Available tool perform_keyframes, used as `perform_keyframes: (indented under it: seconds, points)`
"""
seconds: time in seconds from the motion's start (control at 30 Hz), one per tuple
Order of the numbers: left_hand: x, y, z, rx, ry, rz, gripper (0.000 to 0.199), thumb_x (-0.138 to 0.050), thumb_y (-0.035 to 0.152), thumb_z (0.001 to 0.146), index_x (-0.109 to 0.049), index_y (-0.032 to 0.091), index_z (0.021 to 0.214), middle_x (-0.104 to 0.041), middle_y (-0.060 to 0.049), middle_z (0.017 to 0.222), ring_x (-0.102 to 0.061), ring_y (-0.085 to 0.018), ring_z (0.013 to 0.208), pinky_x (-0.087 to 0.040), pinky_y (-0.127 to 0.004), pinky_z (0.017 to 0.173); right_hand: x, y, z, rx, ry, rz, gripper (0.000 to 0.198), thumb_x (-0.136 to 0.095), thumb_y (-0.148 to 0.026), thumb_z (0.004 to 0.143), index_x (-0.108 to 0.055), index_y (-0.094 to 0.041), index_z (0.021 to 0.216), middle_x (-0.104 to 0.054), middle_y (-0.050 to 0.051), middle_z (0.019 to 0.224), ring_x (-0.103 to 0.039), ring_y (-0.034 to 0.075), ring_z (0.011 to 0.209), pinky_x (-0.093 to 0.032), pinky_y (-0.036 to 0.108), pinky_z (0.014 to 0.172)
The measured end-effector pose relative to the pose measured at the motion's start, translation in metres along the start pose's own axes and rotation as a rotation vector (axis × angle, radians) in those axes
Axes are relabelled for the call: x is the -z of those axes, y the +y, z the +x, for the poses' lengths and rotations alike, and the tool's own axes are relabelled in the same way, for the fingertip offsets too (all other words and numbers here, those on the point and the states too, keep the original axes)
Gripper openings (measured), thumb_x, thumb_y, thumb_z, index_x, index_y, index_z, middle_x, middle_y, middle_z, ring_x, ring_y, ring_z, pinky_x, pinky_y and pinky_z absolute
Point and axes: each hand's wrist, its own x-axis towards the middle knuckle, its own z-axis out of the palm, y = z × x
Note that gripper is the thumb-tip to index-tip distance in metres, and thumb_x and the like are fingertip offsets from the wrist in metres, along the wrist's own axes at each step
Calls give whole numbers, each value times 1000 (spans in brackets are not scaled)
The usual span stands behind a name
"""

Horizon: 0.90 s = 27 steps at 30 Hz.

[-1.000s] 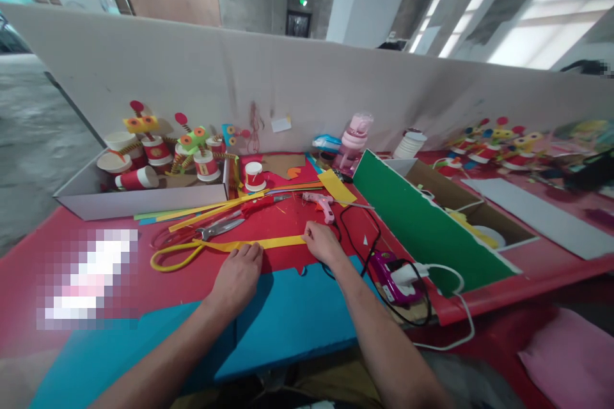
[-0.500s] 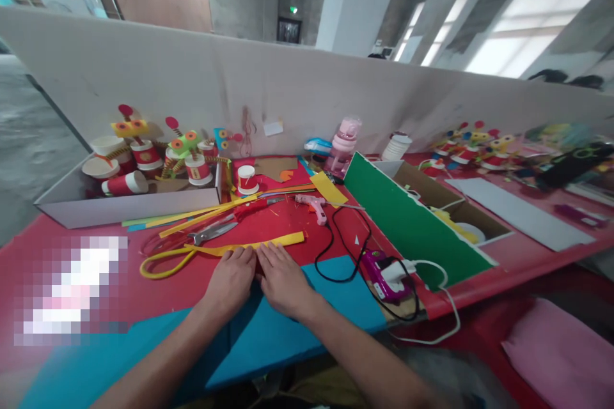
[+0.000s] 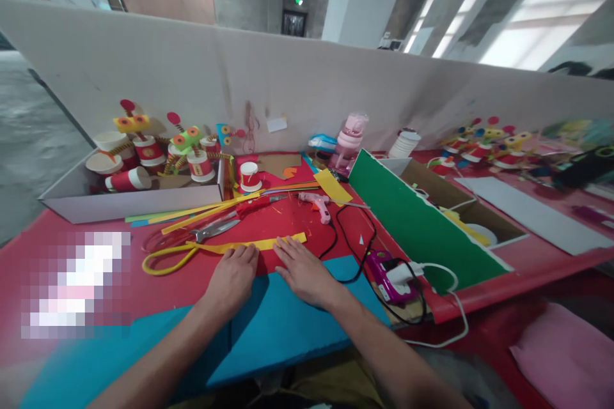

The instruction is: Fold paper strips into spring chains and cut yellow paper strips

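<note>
A flat yellow strip lies across the red tabletop just in front of me. My left hand rests palm down with its fingertips on the strip's middle part, fingers extended and close together. Farther right, my right hand lies flat with its fingertips on the strip near its right end, thumb apart. Neither hand is wrapped around anything. Left of the strip are scissors with metal blades and a large yellow looped handle. Beneath my wrists is a blue sheet.
A pink glue gun with a black cord lies beyond my right hand, near a purple power strip. A green-sided box stands right. At left, a white box holds paper-cup figures. Yellow strips lie before it.
My right hand has slid right along the yellow strip, opening a gap between my hands. My left hand stays on the strip. The view has shifted slightly.
</note>
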Motion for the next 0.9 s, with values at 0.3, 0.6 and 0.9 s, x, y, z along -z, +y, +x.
perform_keyframes:
  seconds: [0.3, 0.6, 0.9]
  points:
    - [0, -1, 1, 1, -10, -4, 50, -39, 2, 81, -55, 10, 127, -56, -17, 128, -51, -29, 115, -40, -43, 93, 10, 21, -9, -118, 30, -105, 49, -34, -39, 97, -44, -17, 139, -38, 12, 148, -30, 28, 139, -24, 49, 114]
    - [0, -2, 1, -6, 21, -25, 46, -40, 4, 81, -59, 9, 122, -59, -17, 122, -53, -29, 111, -39, -42, 91, 20, 0, -9, -88, 120, -111, 49, -34, -34, 97, -43, -10, 139, -42, 12, 145, -33, 26, 138, -22, 46, 116]
    - [3, -1, 1, -16, 13, 10, 48, -38, 3, 81, -58, 11, 124, -59, -16, 124, -52, -28, 111, -39, -42, 91, 0, 5, -17, -113, 54, -77, 50, -28, -39, 99, -43, -13, 140, -42, 10, 145, -37, 24, 136, -28, 43, 113]
